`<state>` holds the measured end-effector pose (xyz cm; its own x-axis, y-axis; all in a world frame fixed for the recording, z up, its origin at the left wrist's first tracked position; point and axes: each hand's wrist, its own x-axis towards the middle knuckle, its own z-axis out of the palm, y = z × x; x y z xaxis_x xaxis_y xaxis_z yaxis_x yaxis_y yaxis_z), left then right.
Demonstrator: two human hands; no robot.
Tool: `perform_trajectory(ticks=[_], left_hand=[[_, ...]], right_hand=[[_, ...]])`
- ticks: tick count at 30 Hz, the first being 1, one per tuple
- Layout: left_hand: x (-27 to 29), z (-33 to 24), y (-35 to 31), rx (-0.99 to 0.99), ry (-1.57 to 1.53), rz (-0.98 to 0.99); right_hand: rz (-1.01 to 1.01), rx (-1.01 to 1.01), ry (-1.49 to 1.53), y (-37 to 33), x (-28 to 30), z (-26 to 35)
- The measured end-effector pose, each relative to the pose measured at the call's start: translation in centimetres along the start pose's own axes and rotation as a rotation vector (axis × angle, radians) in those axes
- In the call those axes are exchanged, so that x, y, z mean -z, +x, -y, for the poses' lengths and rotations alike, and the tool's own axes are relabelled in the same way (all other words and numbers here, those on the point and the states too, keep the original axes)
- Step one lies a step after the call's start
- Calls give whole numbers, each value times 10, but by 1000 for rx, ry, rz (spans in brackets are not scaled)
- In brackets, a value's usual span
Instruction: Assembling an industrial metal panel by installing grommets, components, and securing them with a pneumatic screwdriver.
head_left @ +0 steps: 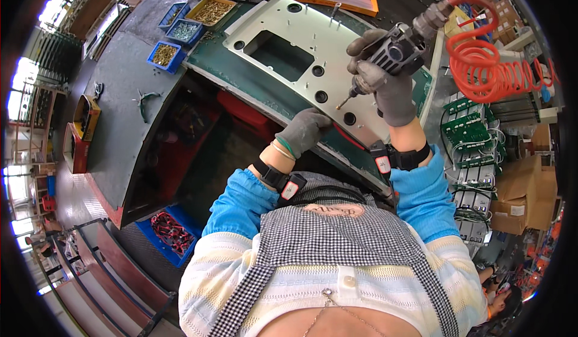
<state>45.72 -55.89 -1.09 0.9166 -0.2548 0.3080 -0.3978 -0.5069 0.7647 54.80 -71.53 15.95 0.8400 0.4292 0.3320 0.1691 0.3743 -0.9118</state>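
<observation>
My right hand (396,99), in a grey glove, is closed around an air screwdriver (394,53). The tool's bit slants down and left, its tip just over the near part of a pale metal panel (274,33). This panel lies flat on the green workbench (208,66) and has a large rectangular cutout, several black round grommets and small upright studs. At the panel's near edge my left hand (306,131), also gloved, is closed with its fingertips at the rim; its thumb is hidden.
A red coiled air hose (475,66) hangs at the right from the tool. Blue bins (165,57) and trays (211,12) of small fasteners stand at the far left. Pliers (144,103) lie on the left table. Green circuit boards (466,126) are stacked at right.
</observation>
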Motion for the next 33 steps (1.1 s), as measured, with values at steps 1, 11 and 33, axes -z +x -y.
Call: perform_trajectory(ticks=[1,11,33], left_hand=[[0,-1,0,-16,25,-3],[-12,2,-3,555,-1063,-5],[53,69,-36,567,-661,-528]], right_hand=[[29,38,-17,0,1,-1],[-53,73,1,-6,4,-3],[-134,36,-110,7,19,-3]])
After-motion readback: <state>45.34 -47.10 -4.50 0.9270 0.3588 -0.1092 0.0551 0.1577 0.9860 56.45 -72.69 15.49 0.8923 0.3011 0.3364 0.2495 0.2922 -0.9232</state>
